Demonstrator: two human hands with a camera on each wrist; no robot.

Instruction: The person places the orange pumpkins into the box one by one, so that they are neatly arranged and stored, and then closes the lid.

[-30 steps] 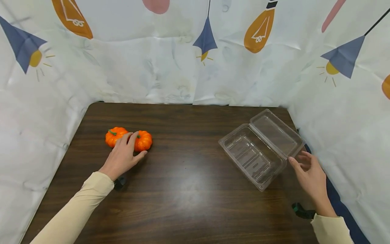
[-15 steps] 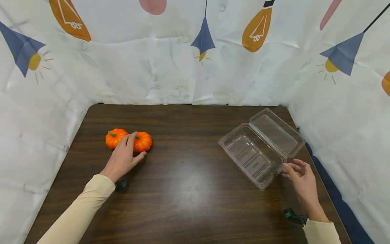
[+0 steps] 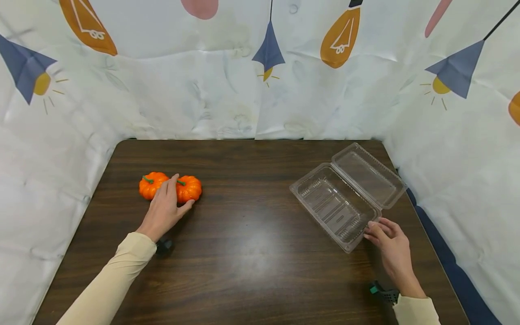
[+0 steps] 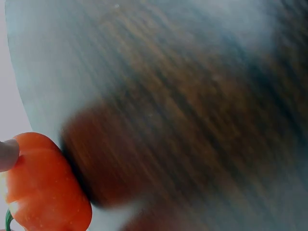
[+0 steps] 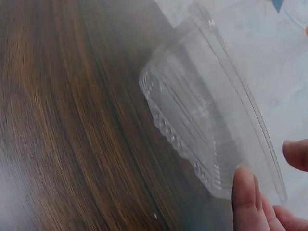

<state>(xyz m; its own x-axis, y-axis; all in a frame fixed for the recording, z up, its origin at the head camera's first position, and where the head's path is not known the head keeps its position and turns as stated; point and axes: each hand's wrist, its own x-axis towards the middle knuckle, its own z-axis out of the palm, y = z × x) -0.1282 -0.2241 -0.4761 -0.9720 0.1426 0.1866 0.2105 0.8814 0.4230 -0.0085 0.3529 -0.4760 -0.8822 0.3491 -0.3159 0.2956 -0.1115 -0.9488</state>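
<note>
Two orange pumpkins stand side by side on the left of the table. My left hand (image 3: 161,214) holds the right-hand pumpkin (image 3: 189,190), its fingers passing between the two and its thumb at the near side. The other pumpkin (image 3: 152,184) lies beyond my fingers. In the left wrist view, a fingertip (image 4: 8,155) touches the held pumpkin (image 4: 53,187). At the right lies a clear plastic clamshell container (image 3: 337,210) with its lid (image 3: 369,176) folded back. My right hand (image 3: 392,250) straddles the container's near rim corner; the right wrist view leaves a gap between one fingertip and the rim.
All of this stands on a dark brown wooden table (image 3: 243,262). A white cloth (image 3: 183,99) printed with lamps and bulbs hangs behind and along both sides. Dark blue fabric (image 3: 443,253) shows past the table's right edge.
My right hand has moved left along the container's near end, from the lid's corner to the tray's rim. My left hand stays at the pumpkin. The container has hardly moved.
</note>
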